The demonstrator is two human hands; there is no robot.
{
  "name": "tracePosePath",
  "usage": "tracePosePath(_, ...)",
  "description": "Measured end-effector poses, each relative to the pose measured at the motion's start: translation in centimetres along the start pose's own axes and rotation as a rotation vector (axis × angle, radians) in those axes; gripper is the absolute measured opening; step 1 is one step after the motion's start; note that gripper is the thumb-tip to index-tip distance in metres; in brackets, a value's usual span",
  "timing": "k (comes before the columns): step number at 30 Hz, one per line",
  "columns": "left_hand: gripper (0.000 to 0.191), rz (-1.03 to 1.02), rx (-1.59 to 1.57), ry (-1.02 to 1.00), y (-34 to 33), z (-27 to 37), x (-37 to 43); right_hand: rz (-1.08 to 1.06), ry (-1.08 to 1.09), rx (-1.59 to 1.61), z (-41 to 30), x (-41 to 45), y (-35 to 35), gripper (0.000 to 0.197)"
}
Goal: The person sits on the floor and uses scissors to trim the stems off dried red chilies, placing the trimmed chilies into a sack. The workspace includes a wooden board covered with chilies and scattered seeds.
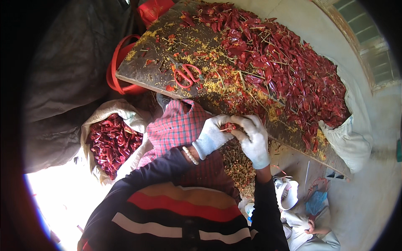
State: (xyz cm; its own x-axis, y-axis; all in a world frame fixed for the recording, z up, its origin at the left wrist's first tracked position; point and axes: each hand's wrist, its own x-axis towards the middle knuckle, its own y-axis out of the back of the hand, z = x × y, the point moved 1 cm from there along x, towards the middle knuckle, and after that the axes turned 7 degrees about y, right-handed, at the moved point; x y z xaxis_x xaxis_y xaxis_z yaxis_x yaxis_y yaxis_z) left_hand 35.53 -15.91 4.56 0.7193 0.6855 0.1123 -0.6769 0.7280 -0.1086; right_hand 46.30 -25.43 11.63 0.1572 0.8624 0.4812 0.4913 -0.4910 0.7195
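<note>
My left hand (214, 133), in a white knit glove, holds a dried red chili pepper (228, 126) above my lap. From the other side my right hand (253, 138), gloved the same way, pinches that pepper between thumb and fingertips. The pepper is partly hidden by the fingers. Just beyond both hands is the edge of a wooden board (150, 70), strewn with yellow seeds and stems. Red-handled scissors (187, 75) lie on it. A large pile of dried red chili peppers (279, 59) covers its far and right side.
At my left stands an open woven sack (138, 120) of red peppers. A red bucket (115, 67) is behind it. Cut stems (240, 164) cover the floor below my hands. A white sack (351, 141) lies at the board's right end. Another person's hand (310, 226) shows lower right, near a white bucket (289, 194).
</note>
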Motion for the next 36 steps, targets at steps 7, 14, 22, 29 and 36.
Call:
tracePosePath(7,0.019,0.017,0.206,-0.022,-0.3,0.0,0.0,-0.020,0.013,-0.069,-1.2,0.5,-0.9,0.015)
tracePosePath(14,0.017,0.094,0.460,-0.157,0.1,1.2,-0.5,0.091,-0.273,0.344,-1.4,-0.4,-2.0,0.021)
tracePosePath(22,0.011,-0.065,0.726,-0.350,1.2,2.2,-0.7,0.328,-0.756,1.328,0.6,-2.2,-3.4,0.021)
tracePosePath(29,0.017,-0.125,-0.289,0.297,3.3,0.6,-0.5,-0.106,-0.577,0.028,4.7,-7.1,-5.2,0.013)
tracePosePath(36,0.020,-0.184,-0.519,0.427,3.8,-0.2,-0.6,-0.217,-0.337,-0.163,8.9,-4.1,-3.6,0.020)
